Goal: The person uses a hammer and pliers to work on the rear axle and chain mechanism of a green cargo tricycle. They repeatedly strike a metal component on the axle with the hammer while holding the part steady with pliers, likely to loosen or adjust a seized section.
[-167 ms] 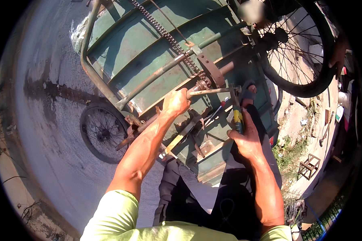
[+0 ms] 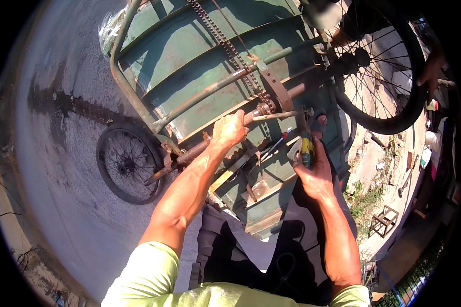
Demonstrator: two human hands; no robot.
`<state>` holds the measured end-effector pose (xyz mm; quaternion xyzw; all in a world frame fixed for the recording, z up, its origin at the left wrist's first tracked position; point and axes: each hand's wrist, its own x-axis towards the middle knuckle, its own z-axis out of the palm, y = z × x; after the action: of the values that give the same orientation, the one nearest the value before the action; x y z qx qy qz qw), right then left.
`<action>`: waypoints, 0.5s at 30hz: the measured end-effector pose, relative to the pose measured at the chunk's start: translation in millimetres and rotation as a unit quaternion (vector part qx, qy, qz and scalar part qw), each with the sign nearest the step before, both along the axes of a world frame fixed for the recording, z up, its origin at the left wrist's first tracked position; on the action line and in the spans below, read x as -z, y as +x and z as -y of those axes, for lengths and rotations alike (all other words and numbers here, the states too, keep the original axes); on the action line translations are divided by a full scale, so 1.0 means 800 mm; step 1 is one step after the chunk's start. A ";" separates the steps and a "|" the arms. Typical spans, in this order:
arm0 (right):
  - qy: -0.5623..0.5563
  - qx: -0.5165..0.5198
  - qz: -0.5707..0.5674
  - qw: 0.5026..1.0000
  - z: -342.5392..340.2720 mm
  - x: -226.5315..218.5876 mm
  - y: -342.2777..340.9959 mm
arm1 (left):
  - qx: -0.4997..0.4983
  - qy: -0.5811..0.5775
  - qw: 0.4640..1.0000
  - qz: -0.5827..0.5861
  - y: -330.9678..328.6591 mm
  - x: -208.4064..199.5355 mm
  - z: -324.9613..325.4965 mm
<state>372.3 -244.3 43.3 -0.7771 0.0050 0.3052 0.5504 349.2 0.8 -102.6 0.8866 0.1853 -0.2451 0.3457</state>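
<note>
My left hand [image 2: 232,129] is closed around the rusty axle [image 2: 189,153] of an upturned cart with a green metal bed [image 2: 184,66]. My right hand [image 2: 315,176] grips a tool with a yellow and dark green handle [image 2: 306,147]; its exact kind I cannot make out. At the tool's dark upper end lies a thin, light brown rod [image 2: 275,116], which runs left to just beside the axle near my left hand. Beyond that hand sits a toothed sprocket [image 2: 265,106] carrying a chain [image 2: 223,43], next to a rusty bracket [image 2: 274,87].
A spoked wheel [image 2: 127,165] stands at the left end, and a larger one [image 2: 389,120] at the far right, with another person's hand [image 2: 431,77] by its tyre. A screwdriver-like tool [image 2: 275,146] rests on the bed. Right, on the ground, is a small frame stool [image 2: 384,221].
The view has turned slightly, so the cart appears shifted to the right. Both hands keep their holds; a little more of the axle shows beyond my left fingers.
</note>
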 end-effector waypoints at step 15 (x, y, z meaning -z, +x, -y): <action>-0.220 -0.105 0.281 0.928 -0.022 0.033 0.003 | -0.127 -0.026 0.991 0.036 -0.205 0.057 0.088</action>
<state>374.5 -226.9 17.3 -0.9286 -0.1646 0.1211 0.3096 185.2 -69.5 -148.2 0.8546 0.2778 -0.1721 0.4036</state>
